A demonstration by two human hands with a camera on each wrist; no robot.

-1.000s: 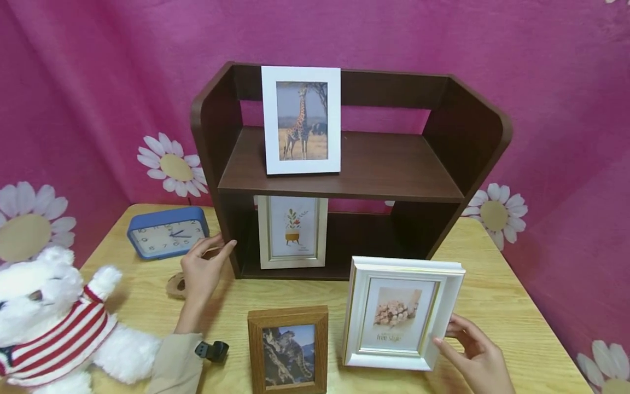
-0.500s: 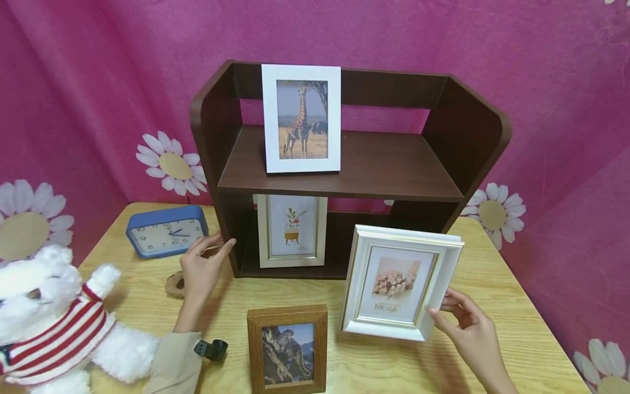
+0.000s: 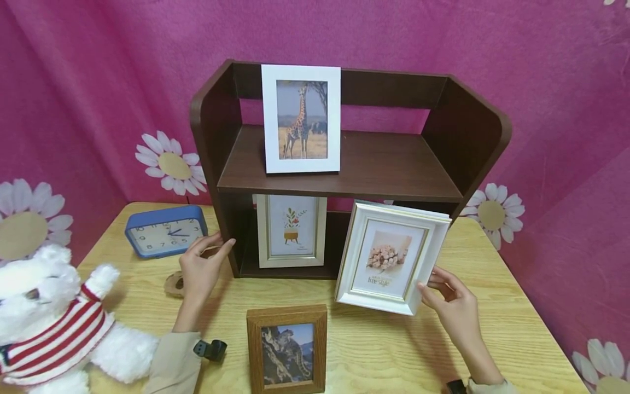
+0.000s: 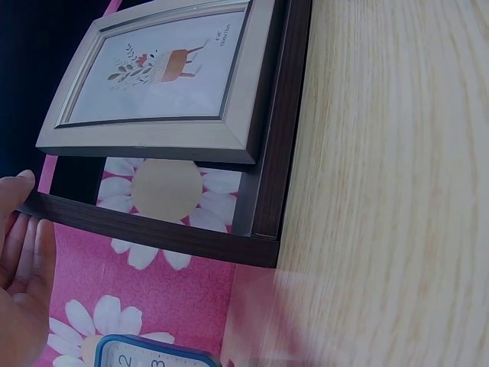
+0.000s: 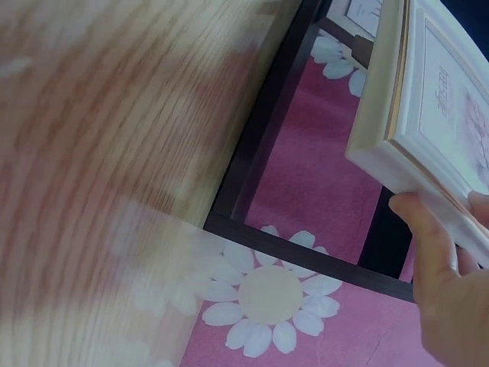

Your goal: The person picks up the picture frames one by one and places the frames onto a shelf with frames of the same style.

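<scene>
Currently, your right grip (image 3: 453,301) has the flower frame (image 3: 386,257) pinched by its right edge, low down, between thumb and fingers. That frame is tilted, leaning a little to the right at the top, and held clear of the counter (image 3: 509,323) in front of the right part of the shelf's lower compartment. Whether it touches the shelf (image 3: 394,164), you cannot tell from these views.

Your left grip (image 3: 200,268) pinches the front edge of the shelf's left side panel, thumb on the inner side and fingers outside (the left wrist view shows this best). Just inside that panel, the plant frame (image 3: 291,232) stands upright in the lower compartment. Above it, the giraffe frame (image 3: 302,120) stands on the upper board, left of the middle.

Between your two forearms, the brown frame (image 3: 287,350) stands on the counter, in front of the shelf, with a spotted cat in its picture. Left of the shelf you have the blue clock (image 3: 167,232), near your left grip, and a small brown thing (image 3: 174,284) partly hidden behind your wrist. The white bear (image 3: 54,323), in a striped top, sits at your far left.
</scene>
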